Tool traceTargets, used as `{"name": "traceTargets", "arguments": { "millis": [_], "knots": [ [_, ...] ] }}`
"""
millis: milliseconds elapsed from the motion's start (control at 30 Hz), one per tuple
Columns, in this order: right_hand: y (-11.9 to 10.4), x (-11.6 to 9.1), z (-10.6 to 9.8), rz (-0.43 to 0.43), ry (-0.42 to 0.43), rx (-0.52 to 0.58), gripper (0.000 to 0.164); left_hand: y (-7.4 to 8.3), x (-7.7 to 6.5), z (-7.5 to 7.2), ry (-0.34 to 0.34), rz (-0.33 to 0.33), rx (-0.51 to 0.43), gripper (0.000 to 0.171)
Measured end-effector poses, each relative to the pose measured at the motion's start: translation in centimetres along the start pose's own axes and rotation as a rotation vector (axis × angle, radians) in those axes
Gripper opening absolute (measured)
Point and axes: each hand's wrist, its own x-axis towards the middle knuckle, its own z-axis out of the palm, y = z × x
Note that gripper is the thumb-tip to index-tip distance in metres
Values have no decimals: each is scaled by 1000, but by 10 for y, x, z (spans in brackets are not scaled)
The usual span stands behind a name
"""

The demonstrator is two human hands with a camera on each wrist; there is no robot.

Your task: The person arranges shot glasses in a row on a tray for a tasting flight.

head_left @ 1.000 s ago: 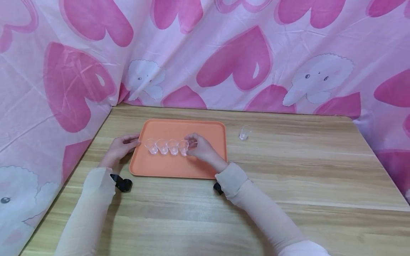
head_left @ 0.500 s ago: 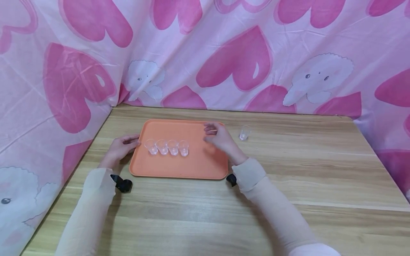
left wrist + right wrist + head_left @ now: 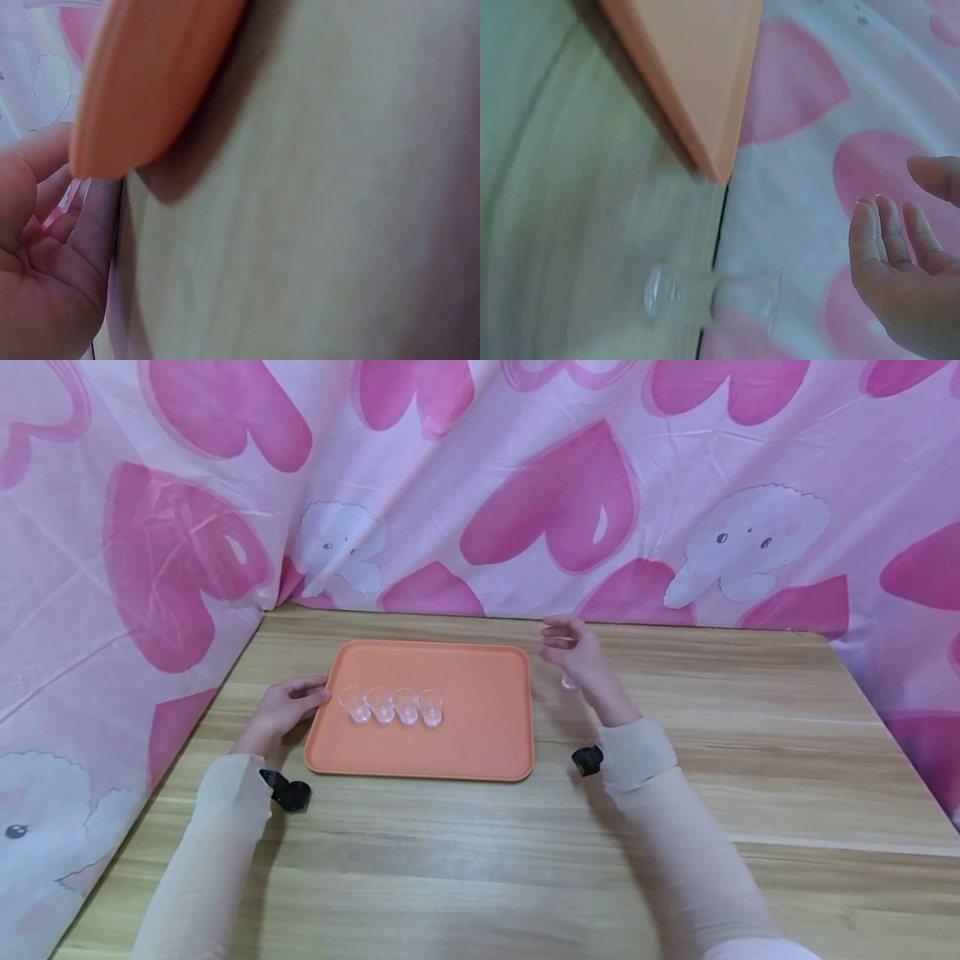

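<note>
Several small clear plastic cups stand in a row on an orange tray. My left hand holds the tray's left edge, thumb at the rim and fingers lower down, as the left wrist view shows. Above the table, right of the tray, is my right hand, fingers apart from the thumb and nothing between them. One more clear cup stands upright on the table beneath it. In the head view the right hand hides most of that cup; only its base shows.
The wooden table ends at the back and left against a pink curtain with hearts. A black wrist camera sits at the left cuff and another black camera at the right.
My right hand has let go of the rightmost cup in the row and moved right, off the tray, to above the lone cup. My left hand and the tray have stayed put.
</note>
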Motion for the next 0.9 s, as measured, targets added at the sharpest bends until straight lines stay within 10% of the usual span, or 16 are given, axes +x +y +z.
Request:
{"name": "traceTargets", "arguments": {
  "millis": [300,900],
  "knots": [
    [7,-3,-35,0,66,-70,48,0,0,0,-13,-60,-124,60],
    [32,-10,-56,58,21,-174,51,-1,0,-1,-23,-32,-48,59]
  ]
}}
